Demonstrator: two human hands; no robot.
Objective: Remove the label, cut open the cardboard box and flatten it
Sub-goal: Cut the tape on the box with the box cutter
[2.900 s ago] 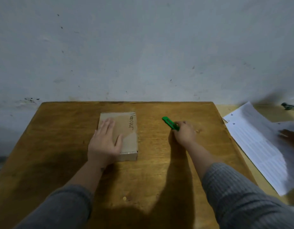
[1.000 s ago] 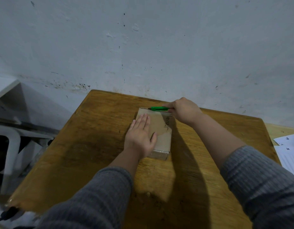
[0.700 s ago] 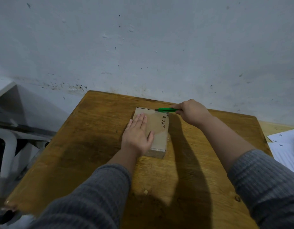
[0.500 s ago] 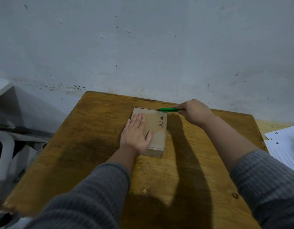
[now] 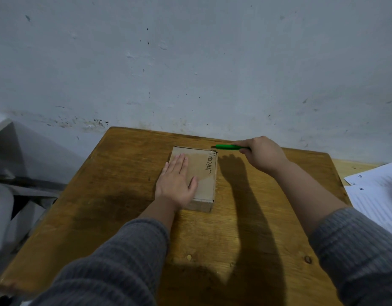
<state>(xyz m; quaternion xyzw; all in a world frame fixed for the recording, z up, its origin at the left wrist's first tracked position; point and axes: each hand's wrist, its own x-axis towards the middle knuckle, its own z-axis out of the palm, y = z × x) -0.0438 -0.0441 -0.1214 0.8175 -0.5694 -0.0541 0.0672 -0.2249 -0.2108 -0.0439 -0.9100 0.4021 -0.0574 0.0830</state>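
A small flat cardboard box lies on the wooden table, with black handwriting along its right side. My left hand rests flat on the box's top, fingers spread, pressing it down. My right hand grips a green utility knife, whose tip sits at the box's far right corner. The box's left part is hidden under my left hand.
White printed paper sheets lie to the right, beyond the table's edge. A white plastic chair stands at the left. The grey wall runs directly behind the table's far edge.
My right hand picked the green knife up from the table and drew it rightwards along the box's far edge to the far right corner. My left hand stayed flat on the box.
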